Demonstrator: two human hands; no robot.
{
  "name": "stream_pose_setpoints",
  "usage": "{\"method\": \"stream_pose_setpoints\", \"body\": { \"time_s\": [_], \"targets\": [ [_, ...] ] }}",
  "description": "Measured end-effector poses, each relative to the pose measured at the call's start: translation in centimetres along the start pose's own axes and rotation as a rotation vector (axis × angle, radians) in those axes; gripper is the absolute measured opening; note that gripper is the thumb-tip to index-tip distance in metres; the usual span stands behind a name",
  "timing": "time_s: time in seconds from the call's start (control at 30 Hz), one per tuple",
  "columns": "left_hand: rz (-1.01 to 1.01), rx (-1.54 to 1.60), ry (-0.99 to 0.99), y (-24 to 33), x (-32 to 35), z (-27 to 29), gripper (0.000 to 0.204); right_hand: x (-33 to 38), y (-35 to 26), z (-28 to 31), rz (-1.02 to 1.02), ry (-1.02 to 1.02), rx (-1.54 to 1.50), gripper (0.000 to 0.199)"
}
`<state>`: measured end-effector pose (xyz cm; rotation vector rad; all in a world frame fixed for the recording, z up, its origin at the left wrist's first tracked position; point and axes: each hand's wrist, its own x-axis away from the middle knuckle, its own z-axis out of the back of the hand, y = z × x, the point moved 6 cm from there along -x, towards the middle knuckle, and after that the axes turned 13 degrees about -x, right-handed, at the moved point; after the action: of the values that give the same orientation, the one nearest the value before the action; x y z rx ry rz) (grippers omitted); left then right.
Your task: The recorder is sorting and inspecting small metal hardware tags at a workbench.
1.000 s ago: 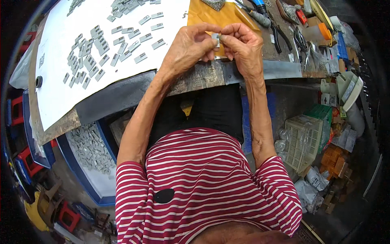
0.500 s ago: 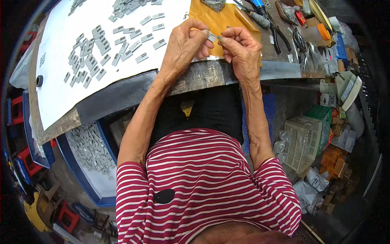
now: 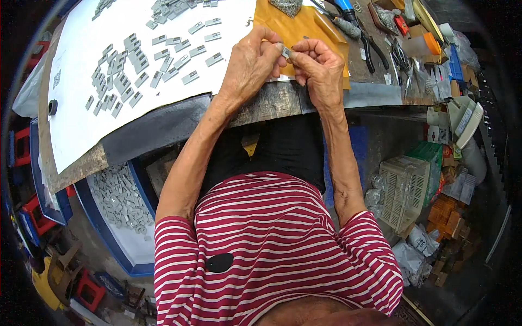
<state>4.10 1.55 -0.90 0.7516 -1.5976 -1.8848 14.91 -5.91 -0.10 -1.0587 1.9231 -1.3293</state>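
Note:
Over the near edge of the table, my left hand (image 3: 251, 61) pinches a small grey rectangular piece (image 3: 286, 52) between thumb and forefinger. My right hand (image 3: 319, 68) has its thumb and forefinger pressed together against the right end of that piece. Whatever small thing is in the right fingertips is hidden. Beneath the hands lies an orange-yellow sheet (image 3: 321, 33). Left of them, several similar grey pieces with a dark spot near one end (image 3: 214, 59) are spread on white paper (image 3: 185, 111), some in tight rows (image 3: 136, 57).
Black-handled pliers (image 3: 375, 51) and other tools lie on the table's right. A mesh-like bundle (image 3: 287, 6) sits at the far edge. Below left, a blue tray (image 3: 109, 239) holds many grey pieces. A pale crate (image 3: 405, 193) stands below right. A black ring (image 3: 53, 107) rests at the paper's left.
My right hand has moved left, so its fingertips now meet the grey piece. The left hand stays nearly in place, still pinching it, and the piece has turned slightly.

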Motion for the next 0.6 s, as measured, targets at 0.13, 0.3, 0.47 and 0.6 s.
{"method": "stream_pose_setpoints", "body": {
  "time_s": [0.13,0.3,0.47,0.6],
  "targets": [
    [-0.028,-0.051,0.017,0.29,0.01,0.0,0.015,-0.01,0.13,0.09,-0.024,0.0,-0.009,0.01],
    [0.031,-0.051,-0.007,0.18,0.22,-0.27,0.014,-0.16,0.38,0.32,-0.045,-0.015,-0.036,0.011],
    [-0.017,-0.085,-0.006,0.31,0.17,-0.21,0.013,-0.14,0.69,0.34,-0.048,-0.019,-0.035,0.011],
    [-0.025,-0.089,-0.005,0.19,0.1,-0.18,0.013,0.12,0.59,-0.24,-0.027,-0.019,0.012,0.011]
  ]
}}
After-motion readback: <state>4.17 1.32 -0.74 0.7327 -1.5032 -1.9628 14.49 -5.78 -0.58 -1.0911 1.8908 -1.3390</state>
